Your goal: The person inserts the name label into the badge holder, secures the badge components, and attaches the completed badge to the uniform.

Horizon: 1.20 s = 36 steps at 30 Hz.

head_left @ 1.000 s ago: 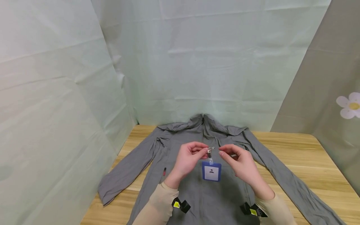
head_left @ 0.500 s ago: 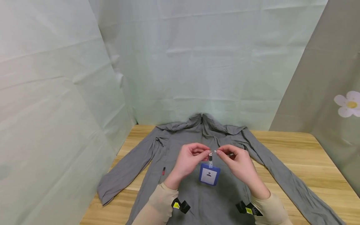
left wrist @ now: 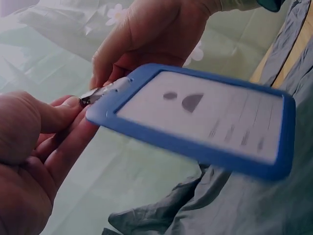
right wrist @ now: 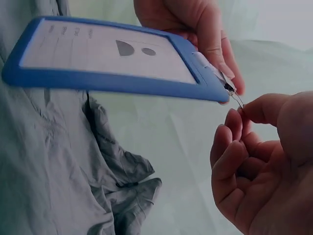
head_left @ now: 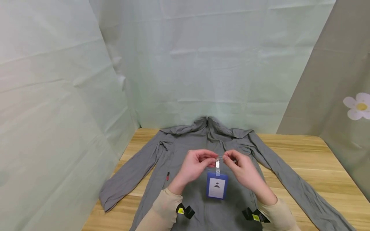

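A blue-framed ID badge (head_left: 216, 187) hangs by a clear strap from a metal clip (head_left: 217, 164) with a thin wire pin (right wrist: 238, 100) at its top. My left hand (head_left: 194, 166) pinches the clip end between thumb and fingers. From the other side, the thumb and forefinger of my right hand (head_left: 243, 170) pinch the free end of the pin. In the left wrist view the badge's printed front (left wrist: 195, 117) faces the camera. Both hands are above a grey jacket (head_left: 185, 147) that lies spread out, collar away from me.
The jacket's sleeves (head_left: 292, 183) stretch to both sides over a wooden table (head_left: 306, 154). A small red-and-black tag (head_left: 168, 176) shows on the jacket's left part. Pale sheets (head_left: 208, 64) hang behind and at the left of the table.
My right hand has moved left to the pin and now pinches its end; a second ago its fingers were apart from it. The badge has swung and hangs slightly lower.
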### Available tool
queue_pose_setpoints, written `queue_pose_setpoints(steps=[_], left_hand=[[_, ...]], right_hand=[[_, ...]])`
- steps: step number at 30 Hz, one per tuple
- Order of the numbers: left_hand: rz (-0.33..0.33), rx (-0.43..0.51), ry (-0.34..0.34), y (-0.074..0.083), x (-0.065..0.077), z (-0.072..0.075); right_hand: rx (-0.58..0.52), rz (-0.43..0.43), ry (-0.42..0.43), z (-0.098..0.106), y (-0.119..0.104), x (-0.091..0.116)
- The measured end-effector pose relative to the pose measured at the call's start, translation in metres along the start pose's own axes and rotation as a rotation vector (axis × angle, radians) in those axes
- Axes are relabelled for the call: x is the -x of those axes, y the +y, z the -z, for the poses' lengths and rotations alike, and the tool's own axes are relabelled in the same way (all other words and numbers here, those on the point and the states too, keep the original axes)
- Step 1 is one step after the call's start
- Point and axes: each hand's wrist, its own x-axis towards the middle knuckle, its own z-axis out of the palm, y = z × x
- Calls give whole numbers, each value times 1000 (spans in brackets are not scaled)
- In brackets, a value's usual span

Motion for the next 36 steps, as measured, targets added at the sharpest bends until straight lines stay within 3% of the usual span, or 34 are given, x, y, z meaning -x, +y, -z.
queue_pose_setpoints(steps=[4,11,14,36], left_hand=[[-54,-41,-19,0,1,2],[-286,-259,-19,-5,-1,6],[-339,-320,-4,-5,-1,6],[-395,-433,59,-1,-1,9]], right_hand=[[-34,-42,10,-2,-3,1],[-114,-107,31,-6,-8,2],[-151,-125,25,-6,-9,2],[-251,-189,-12,-16,-14,4]])
